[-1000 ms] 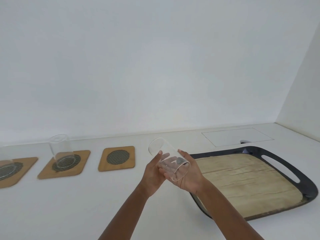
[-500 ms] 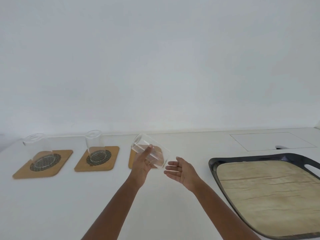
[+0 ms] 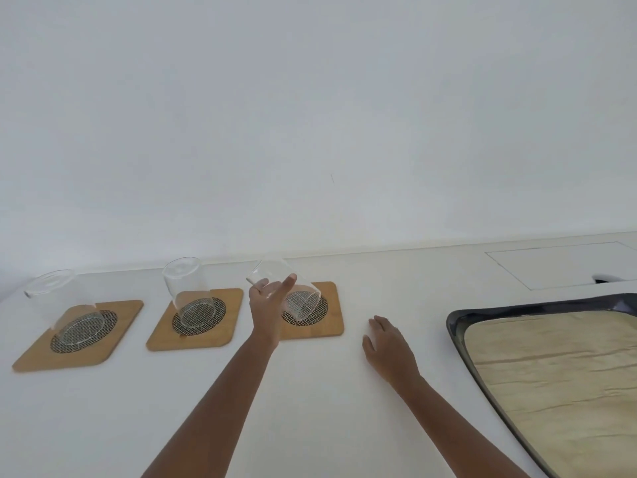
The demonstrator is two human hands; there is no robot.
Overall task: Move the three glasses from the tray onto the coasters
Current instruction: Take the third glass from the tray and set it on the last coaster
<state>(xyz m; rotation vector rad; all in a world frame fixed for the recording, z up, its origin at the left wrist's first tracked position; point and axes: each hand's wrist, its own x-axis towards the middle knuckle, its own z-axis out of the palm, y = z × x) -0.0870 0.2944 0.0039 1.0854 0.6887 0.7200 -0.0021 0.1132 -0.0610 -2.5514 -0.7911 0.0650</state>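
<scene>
The left hand (image 3: 267,305) now grips the third glass (image 3: 286,291) alone, tilted over the right coaster (image 3: 312,310). The right hand (image 3: 387,343) has let go and rests spread on the counter (image 3: 310,408). The tray (image 3: 455,322) is empty (only setting down remains, likely).

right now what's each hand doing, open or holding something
Left hand: closed on the tilted third glass over the right coaster.
Right hand: open, empty, palm down.
</scene>
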